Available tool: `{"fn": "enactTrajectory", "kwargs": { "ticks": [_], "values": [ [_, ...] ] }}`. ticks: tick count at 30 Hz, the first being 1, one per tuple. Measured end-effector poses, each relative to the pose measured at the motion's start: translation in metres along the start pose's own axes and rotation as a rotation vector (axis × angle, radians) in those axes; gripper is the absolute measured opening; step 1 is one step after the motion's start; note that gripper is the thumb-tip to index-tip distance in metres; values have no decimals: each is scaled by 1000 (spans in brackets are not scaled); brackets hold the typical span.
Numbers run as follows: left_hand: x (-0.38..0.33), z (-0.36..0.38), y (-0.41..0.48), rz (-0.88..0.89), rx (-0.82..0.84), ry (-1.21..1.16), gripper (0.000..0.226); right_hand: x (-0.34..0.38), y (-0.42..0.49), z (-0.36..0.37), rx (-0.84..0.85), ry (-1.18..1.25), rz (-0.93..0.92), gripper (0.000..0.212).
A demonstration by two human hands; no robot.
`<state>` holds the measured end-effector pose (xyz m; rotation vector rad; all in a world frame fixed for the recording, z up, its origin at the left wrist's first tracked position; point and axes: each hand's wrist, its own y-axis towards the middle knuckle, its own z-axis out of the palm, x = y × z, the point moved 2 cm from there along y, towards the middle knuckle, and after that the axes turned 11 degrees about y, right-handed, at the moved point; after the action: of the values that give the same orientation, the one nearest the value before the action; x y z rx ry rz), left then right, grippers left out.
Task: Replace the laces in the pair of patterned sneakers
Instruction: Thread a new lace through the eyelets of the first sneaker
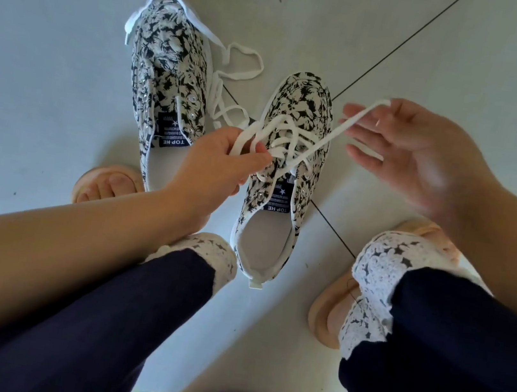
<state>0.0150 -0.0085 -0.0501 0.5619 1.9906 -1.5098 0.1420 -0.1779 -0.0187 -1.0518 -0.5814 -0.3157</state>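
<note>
Pinching the white lace (344,127) above the near right sneaker (297,107) with my left hand (219,159), I hold its end taut, gripped in my right hand (408,151); the other sneaker (170,58) lies far left.

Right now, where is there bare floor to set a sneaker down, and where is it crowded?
Bare floor lies left of the unlaced sneaker, beyond both toes, and past the right hand. Crowded: the gap between the sneakers, where the loose lace lies and the left hand pinches the threaded lace, and near the sandals.
</note>
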Motion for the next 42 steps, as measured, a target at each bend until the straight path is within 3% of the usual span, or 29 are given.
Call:
{"fn": "enactTrajectory", "kwargs": {
  "ticks": [4,7,10,13,16,18,23,26,28,30,32,34,36,40,42],
  "values": [
    [6,2,-2,-5,3,55,12,16,2,-8,51,529,-56,14],
    [6,2,-1,9,-29,92,8,39,4,-26,-53,557,-137,8],
    [4,2,-1,53,-65,118,10,45,5,-40,-192,291,-176,15],
    [0,3,-3,118,-57,196,11,20,5,-27,-272,-426,-165,25],
    [-3,5,-6,201,-31,354,14,-12,-1,-2,40,-1087,-150,12],
    [-5,5,-6,246,-19,452,19,-28,-4,5,183,-1296,-168,19],
    [-5,7,-5,292,11,623,26,-36,0,12,146,-1372,-207,37],
    [-7,7,-5,285,9,614,25,-45,-1,16,190,-1467,-240,21],
    [-8,7,-4,276,2,615,25,-39,-3,18,171,-1340,-210,11],
    [-9,7,-3,261,-6,584,26,-20,-9,17,198,-1035,-115,3],
    [-9,6,-2,256,-3,555,29,-10,-19,18,383,-943,15,5],
    [-9,4,-2,259,9,548,31,-24,-24,22,557,-1061,129,9],
    [-11,2,-2,280,17,548,29,-46,-23,27,639,-1290,80,6],
    [-27,-7,-4,257,-31,298,5,-67,-23,30,664,-1474,-2,23],
    [-44,-17,-3,259,-94,169,20,-68,-24,28,657,-1487,-1,30]
  ]
}}
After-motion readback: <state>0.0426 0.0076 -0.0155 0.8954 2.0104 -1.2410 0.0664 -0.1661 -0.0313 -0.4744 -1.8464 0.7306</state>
